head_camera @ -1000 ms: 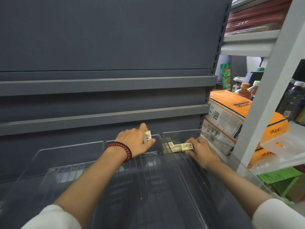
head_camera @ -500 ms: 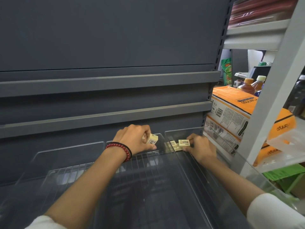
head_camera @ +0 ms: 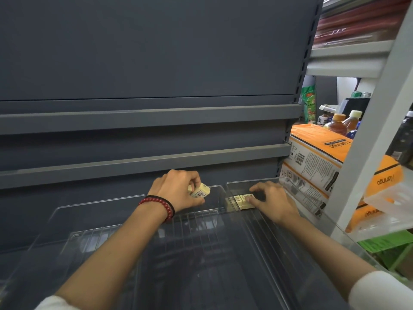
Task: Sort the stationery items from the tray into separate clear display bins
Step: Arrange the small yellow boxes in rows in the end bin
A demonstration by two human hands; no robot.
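My left hand, with a red bead bracelet at the wrist, grips a small pale yellow pad with a barcode over the far end of the middle clear bin. My right hand rests inside the right clear bin. Its fingertips press on a short row of pale yellow pads lying at that bin's far end. The tray is not in view.
Another clear bin sits to the left. Grey shelf panels and rails rise right behind the bins. To the right stand stacked orange and white boxes, drink bottles and a white shelf post.
My left hand curled round its pad and tilted it lower over the middle bin. My right hand set a pad down onto the row and now presses on it.
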